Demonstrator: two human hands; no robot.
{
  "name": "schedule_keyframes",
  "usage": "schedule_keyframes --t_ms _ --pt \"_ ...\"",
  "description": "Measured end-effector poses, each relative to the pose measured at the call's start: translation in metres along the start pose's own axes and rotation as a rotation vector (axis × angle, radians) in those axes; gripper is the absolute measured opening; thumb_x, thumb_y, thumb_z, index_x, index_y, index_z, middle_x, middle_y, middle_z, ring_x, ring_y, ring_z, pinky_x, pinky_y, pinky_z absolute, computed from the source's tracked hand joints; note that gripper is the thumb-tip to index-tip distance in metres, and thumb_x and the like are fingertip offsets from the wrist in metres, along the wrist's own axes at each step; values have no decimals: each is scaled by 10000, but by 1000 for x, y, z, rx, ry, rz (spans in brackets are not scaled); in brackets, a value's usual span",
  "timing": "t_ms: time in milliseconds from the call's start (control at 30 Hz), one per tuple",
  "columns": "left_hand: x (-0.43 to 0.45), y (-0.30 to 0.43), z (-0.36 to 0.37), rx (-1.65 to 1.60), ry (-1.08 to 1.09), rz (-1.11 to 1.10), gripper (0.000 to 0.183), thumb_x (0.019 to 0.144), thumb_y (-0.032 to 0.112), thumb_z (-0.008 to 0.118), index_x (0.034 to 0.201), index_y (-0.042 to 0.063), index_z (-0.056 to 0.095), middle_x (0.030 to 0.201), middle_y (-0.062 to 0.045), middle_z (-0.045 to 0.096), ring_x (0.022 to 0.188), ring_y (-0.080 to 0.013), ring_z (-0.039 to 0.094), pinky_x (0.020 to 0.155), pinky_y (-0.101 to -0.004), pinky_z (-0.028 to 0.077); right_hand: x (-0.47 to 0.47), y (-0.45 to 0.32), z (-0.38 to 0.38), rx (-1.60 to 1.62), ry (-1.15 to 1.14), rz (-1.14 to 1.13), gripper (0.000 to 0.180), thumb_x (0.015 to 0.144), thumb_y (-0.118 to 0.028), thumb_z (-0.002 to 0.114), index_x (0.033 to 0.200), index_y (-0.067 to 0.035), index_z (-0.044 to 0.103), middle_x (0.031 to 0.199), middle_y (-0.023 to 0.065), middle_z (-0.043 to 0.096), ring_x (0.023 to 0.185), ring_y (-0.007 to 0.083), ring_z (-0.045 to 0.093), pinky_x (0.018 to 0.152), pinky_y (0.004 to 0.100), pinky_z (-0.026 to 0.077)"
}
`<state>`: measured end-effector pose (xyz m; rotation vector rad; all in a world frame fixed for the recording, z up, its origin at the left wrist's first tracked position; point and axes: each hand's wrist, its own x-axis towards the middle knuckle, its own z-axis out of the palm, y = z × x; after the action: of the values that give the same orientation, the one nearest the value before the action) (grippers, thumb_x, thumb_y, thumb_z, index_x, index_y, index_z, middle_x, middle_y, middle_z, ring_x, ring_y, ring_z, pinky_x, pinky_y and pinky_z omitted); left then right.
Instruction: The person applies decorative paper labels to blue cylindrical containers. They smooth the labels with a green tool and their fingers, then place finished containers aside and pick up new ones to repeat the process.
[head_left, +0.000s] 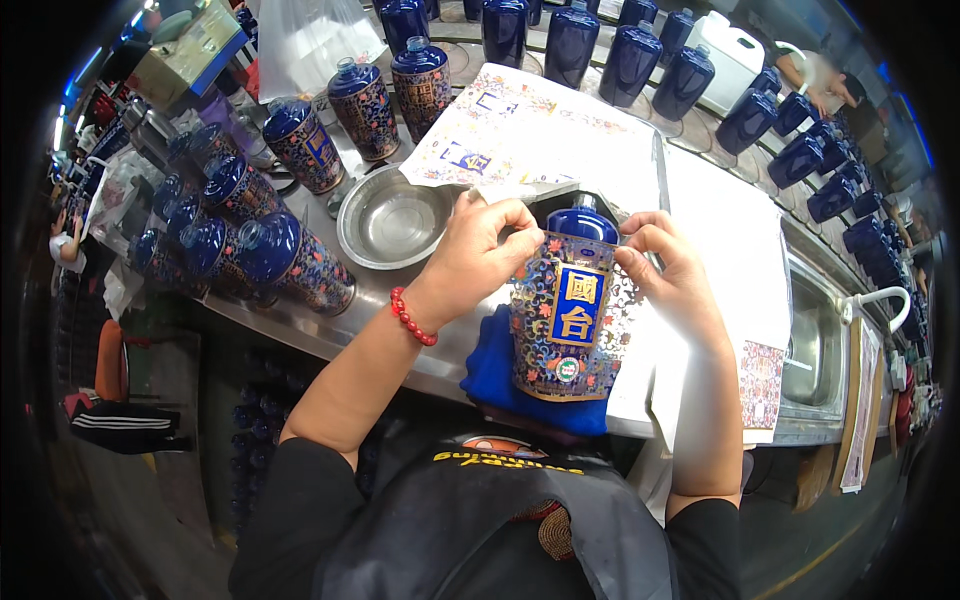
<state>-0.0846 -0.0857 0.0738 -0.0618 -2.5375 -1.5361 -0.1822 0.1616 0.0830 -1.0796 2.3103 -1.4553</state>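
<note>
A glossy dark-blue bottle (581, 223) lies tilted in front of me, its clear neck pointing away. Across its front is a floral decal film (534, 352) with a blue-and-gold panel of writing. My left hand (484, 244) pinches the film's upper left edge between thumb and fingers. At the upper right edge, my right hand (664, 259) pinches the film near the bottle's shoulder. The film's right side reaches past the bottle, over white paper. Beneath the bottle is a folded blue cloth (491, 360) at the counter's front edge.
A steel basin (390, 217) stands left of the bottle. Several decorated bottles (281, 251) crowd the left counter. Printed decal sheets (510, 127) lie behind my hands. Plain blue bottles (571, 45) stand along a curved conveyor. Rightward are a sink (814, 341) and a person (817, 82).
</note>
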Motion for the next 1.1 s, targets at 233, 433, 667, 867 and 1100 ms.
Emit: schedule_keyframes --t_ms 233,433,667,867,1100 --pt "16 -23 9 -124 56 4 204 961 234 624 823 86 652 630 -4 652 716 -135 573 1054 -399 293 14 15 4 13 64 23 200 959 -133 701 849 7 609 1094 102 606 919 197 608 754 316 515" --pt "20 -34 13 66 136 108 205 964 234 628 833 78 652 711 -22 674 894 -205 529 997 -397 328 16 29 11 -43 117 13 171 949 -127 699 880 9 622 1098 132 613 978 267 613 844 340 501" --pt "2 -30 24 122 416 168 366 1009 388 598 1162 67 684 1145 -140 687 1152 -316 520 1068 -441 324 -6 18 23 -370 396 -130 246 964 -95 657 1194 -9 663 1257 183 563 1166 330 569 969 400 483" --pt "-26 -28 42 283 145 293 857 930 671 577 1515 53 483 1519 -239 456 1388 -432 359 1194 -503 197 -33 15 44 -301 217 -123 628 992 -424 635 1456 -11 544 1455 230 421 1258 362 498 1075 435 437" --pt "-32 -36 43 225 62 229 945 962 688 500 1534 -55 387 1548 -240 432 1467 -346 344 1226 -482 140 -32 20 40 -277 124 -107 731 992 -508 599 1502 0 472 1483 245 399 1296 376 481 1093 448 421"
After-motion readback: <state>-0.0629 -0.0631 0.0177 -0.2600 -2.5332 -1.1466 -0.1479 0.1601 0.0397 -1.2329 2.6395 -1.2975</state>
